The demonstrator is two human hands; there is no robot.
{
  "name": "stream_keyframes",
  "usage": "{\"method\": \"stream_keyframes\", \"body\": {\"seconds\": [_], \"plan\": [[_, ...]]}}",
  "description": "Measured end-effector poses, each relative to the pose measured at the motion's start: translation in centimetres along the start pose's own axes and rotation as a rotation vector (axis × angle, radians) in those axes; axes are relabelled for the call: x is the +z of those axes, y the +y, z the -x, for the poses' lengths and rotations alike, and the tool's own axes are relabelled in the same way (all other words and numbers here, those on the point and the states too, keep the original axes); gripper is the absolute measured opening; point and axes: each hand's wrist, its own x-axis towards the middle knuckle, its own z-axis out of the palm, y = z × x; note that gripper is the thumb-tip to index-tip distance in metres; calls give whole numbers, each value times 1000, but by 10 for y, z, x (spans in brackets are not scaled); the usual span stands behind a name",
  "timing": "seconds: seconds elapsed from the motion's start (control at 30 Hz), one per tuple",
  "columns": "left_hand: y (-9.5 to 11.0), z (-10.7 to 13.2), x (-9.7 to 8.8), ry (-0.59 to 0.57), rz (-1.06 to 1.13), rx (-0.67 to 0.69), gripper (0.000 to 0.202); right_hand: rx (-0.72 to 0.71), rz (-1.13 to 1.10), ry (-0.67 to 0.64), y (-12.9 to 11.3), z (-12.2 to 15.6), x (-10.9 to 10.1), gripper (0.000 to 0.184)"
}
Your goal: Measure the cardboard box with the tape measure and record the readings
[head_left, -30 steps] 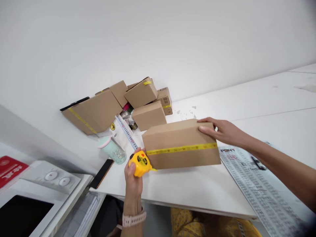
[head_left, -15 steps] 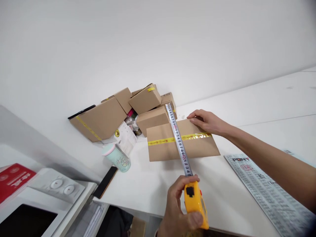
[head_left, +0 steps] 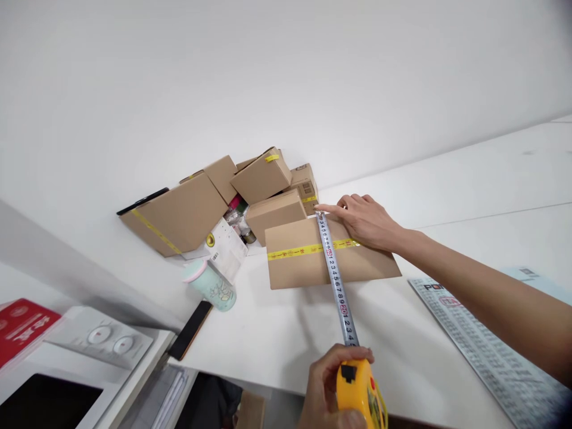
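Over table [head_left: 259, 333], L hand [head_left: 320, 387] clutching tape meas. [head_left: 354, 390], R hand [head_left: 370, 223] atop box [head_left: 297, 271], index [head_left: 331, 210] out to blade tip [head_left: 320, 216], grip unclear

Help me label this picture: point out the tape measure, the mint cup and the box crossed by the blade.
Tape measure [head_left: 352, 390]: head view, on its yellow case.
Mint cup [head_left: 213, 287]: head view, on its body.
Box [head_left: 299, 271]: head view, cardboard below its yellow strip.

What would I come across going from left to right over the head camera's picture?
Red package, two white dials, mint cup, cardboard box by the right hand, pale printed sheet.
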Motion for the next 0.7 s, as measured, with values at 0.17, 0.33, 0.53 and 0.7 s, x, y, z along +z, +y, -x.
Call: {"method": "stream_keyframes", "body": {"seconds": [0.17,0.33,0.53,0.7], "plan": [[-9,4,-3,23,18,-30,83,0,21,-29,0,-2,0,51],[-23,6,-2,34,28,-103,85,28,-4,-32,0,-1,1,52],[-47,0,5,207,124,-184,112,17,10,-9,-1,3,0,51],[-26,-21,16,238,121,-28,115,-11,4,-4,-2,5,-1,51]]}}
